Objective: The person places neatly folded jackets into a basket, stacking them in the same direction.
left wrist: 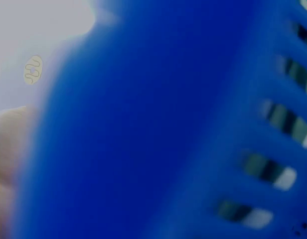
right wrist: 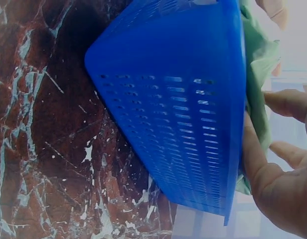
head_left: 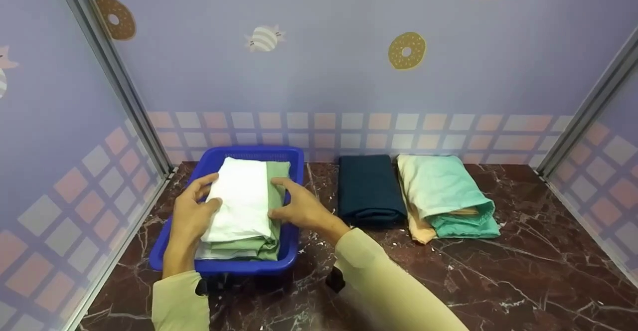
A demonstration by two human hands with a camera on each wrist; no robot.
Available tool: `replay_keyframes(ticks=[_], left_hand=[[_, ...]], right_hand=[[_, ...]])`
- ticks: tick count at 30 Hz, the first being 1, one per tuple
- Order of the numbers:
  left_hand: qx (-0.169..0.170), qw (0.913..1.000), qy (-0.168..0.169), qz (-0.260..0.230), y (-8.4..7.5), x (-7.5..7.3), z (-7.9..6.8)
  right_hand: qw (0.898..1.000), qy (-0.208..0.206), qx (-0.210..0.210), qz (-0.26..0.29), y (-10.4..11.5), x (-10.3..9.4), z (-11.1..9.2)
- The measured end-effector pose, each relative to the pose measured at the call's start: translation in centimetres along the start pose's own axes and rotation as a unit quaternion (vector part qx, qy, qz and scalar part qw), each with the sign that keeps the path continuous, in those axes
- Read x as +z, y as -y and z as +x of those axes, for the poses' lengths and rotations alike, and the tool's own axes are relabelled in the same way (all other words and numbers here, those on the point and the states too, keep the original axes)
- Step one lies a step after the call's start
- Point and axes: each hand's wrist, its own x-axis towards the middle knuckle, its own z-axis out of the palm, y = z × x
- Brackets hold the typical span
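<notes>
A folded white cloth [head_left: 241,196] lies on top of folded green cloth [head_left: 279,226] in a blue plastic basket [head_left: 249,267], in the head view. My left hand [head_left: 192,216] rests at the left edge of the white cloth, fingers bent and thumb apart from them. From the right, my right hand [head_left: 304,206] touches the green cloth with thumb and fingertips spread. The right wrist view shows its fingers [right wrist: 278,104] spread along the green cloth at the basket's rim. In the left wrist view the basket wall [left wrist: 143,119] fills most of the picture, hiding the cloths' tops.
Right of the basket lies a folded dark navy cloth [head_left: 371,189]. Beside it is a folded mint-and-cream cloth [head_left: 443,186] with a peach part showing. All stand on a dark red marbled table [head_left: 498,281], with patterned wall panels [head_left: 324,86] behind and at both sides.
</notes>
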Motion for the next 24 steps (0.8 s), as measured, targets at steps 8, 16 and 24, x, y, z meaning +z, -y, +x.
replay_keyframes(ticks=[8,16,24], left_hand=[[-0.004,0.9999,0.002,0.014,0.4,0.1,0.2],[-0.017,0.9995,0.007,0.027,0.8,0.5,0.4],[-0.031,0.9973,0.02,0.063,1.5,0.4,0.4]], right_hand=[[0.998,0.009,0.009,-0.057,0.7,0.5,-0.2],[0.995,0.008,0.02,-0.093,0.8,0.8,-0.4],[0.99,0.011,0.003,-0.14,0.9,1.1,-0.6]])
